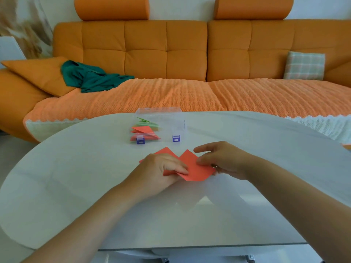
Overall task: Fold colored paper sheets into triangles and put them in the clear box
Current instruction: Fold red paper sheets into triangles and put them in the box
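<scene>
Left hand: your left hand [161,168] lies over the left part of the red paper sheet [195,169], fingers bent, their tips holding the sheet down by its near edge; the thumb is hidden.
Right hand: your right hand [222,160] pinches the sheet's right corner, thumb on top and fingers showing under the edge, while the forefinger points out over the paper without touching it.
Red paper sheet: it sits between your hands on the bench [76,177], creased into two panels that meet in a notch at the far side; the right panel looks slightly raised.
Clear box [171,118]: beyond the sheet toward the far edge of the bench, apart from both hands, with two purple latches [176,138] facing you.
Folded triangles [144,130]: green and red ones are stacked in the left half of the box.
Right edge of bench: a small orange scrap [347,146] — too cropped to tell what it is.
Behind the bench: an orange sofa [165,50] with a green cloth [91,78] heaped on the left of its seat and a plaid cushion [304,65] on the right.
</scene>
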`<action>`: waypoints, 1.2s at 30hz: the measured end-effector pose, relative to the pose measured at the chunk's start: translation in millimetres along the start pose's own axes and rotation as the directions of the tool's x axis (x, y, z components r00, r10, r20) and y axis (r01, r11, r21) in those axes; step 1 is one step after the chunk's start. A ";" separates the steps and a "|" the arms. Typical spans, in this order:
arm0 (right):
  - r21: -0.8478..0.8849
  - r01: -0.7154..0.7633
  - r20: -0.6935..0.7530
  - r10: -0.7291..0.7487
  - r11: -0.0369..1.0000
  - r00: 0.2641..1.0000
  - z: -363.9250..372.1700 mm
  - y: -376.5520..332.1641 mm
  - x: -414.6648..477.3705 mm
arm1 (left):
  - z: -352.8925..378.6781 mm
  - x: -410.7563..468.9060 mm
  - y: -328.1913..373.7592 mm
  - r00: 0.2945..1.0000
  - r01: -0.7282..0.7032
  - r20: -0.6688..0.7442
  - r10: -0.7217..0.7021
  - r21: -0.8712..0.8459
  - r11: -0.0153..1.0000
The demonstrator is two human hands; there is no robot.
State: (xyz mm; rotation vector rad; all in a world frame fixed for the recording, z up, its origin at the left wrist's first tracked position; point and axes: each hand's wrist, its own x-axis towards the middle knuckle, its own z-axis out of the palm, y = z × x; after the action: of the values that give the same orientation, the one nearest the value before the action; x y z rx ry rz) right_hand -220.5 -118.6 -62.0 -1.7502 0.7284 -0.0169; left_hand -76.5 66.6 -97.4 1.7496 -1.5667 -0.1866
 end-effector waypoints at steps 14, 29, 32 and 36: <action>-0.194 0.240 -0.103 -0.263 0.951 0.959 4.8 2.4 -11.9 | 11.2 17.8 15.8 0.914 0.383 -0.069 -0.401 -0.183 0.905; -0.241 0.301 -0.143 -0.340 0.923 0.929 8.0 8.5 -15.3 | 24.1 21.5 25.6 0.897 0.344 -0.221 -0.383 -0.197 0.918; -0.303 0.301 -0.148 -0.357 0.904 0.922 12.3 11.2 -14.2 | 27.1 20.9 29.0 0.884 0.351 -0.256 -0.392 -0.189 0.917; -0.429 0.331 -0.155 -0.430 0.840 0.889 21.2 14.1 -15.8 | 30.6 22.2 28.7 0.877 0.358 -0.272 -0.395 -0.178 0.917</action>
State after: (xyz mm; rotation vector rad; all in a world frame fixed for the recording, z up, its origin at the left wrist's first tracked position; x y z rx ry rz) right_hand -231.7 -94.4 -75.6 -2.2917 0.5668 -0.3961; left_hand -111.3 34.8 -92.8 1.8705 -0.9645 -0.1887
